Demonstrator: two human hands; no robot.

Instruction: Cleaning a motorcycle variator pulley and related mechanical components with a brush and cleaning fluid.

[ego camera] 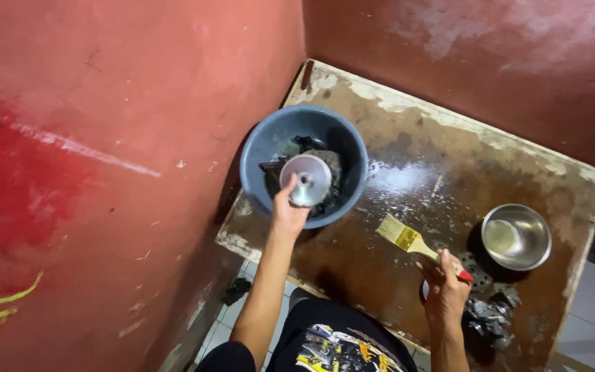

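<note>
Over the blue plastic bucket (303,164) at about eleven o'clock on the stained wooden board (408,227), your left hand (289,213) pinched a shiny round metal disc with a central hub (305,180) by its lower edge, fingers closed on it. Your right hand (445,288), down at four o'clock, was wrapped around the wooden-handled flat paintbrush with pale bristles (411,240), bristles pointing toward the bucket. A small steel bowl (516,236) sat at three o'clock, dark metal engine parts (489,313) just below it. That disc looked wet and held only by its rim, so it could have slipped into the murky bucket; the brush could also have flicked liquid across the board.
</note>
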